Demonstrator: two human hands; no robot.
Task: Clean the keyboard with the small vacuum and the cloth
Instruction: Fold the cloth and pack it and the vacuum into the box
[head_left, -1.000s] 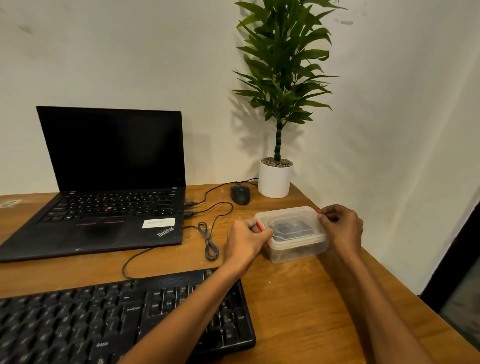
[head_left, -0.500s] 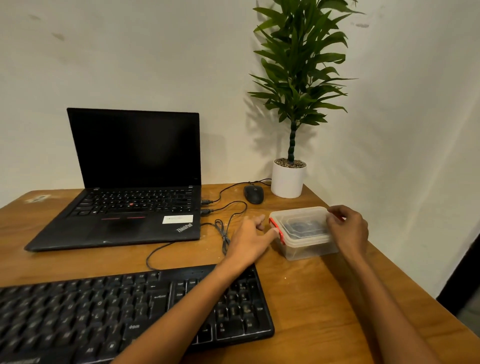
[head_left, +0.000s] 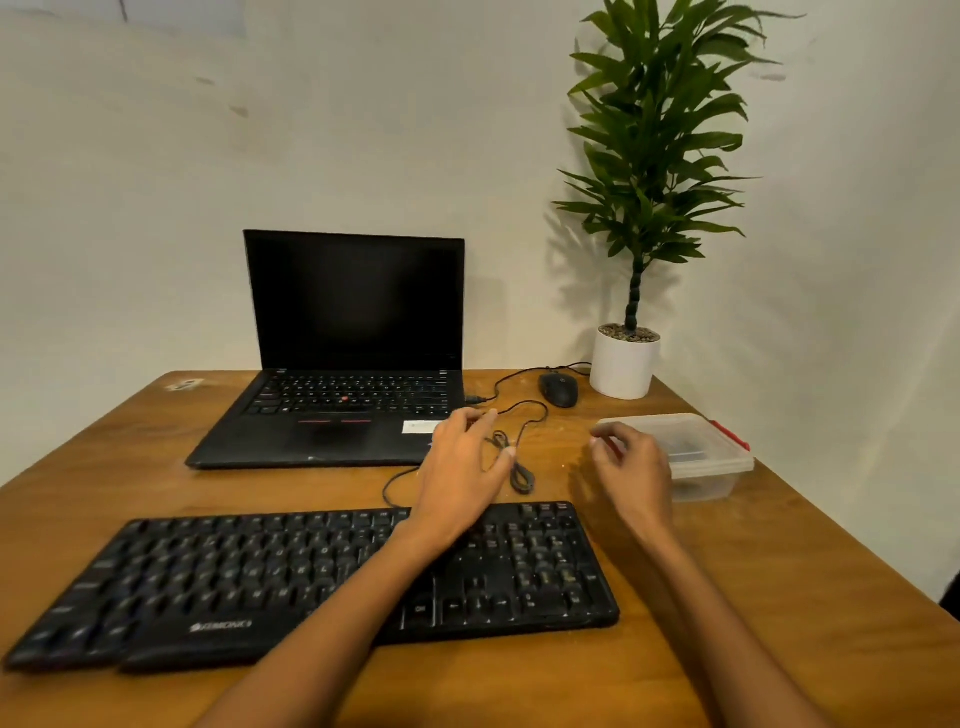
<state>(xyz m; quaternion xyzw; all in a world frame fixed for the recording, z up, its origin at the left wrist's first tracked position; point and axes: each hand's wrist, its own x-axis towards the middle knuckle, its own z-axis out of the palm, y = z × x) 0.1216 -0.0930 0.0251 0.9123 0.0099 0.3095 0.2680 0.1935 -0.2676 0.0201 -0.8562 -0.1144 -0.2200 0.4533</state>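
Observation:
A black keyboard (head_left: 218, 582) lies on the wooden desk (head_left: 779, 597) in front of me. A clear plastic box (head_left: 711, 462) with red clips and a closed lid sits to the right, something dark inside it. My left hand (head_left: 462, 473) hovers above the keyboard's far edge, over a bundled cable, fingers apart and holding nothing. My right hand (head_left: 631, 467) floats just left of the box, fingers loosely curled and empty, not touching it. No vacuum or cloth shows outside the box.
A black laptop (head_left: 343, 395) stands open behind the keyboard. A black mouse (head_left: 560, 389) and a white potted plant (head_left: 623, 364) sit at the back right, with cables (head_left: 514, 467) trailing between them. The desk's right edge runs close to the box.
Both hands have let go of the plastic box and drawn back to the left. The view has swung left, so the box now sits further right.

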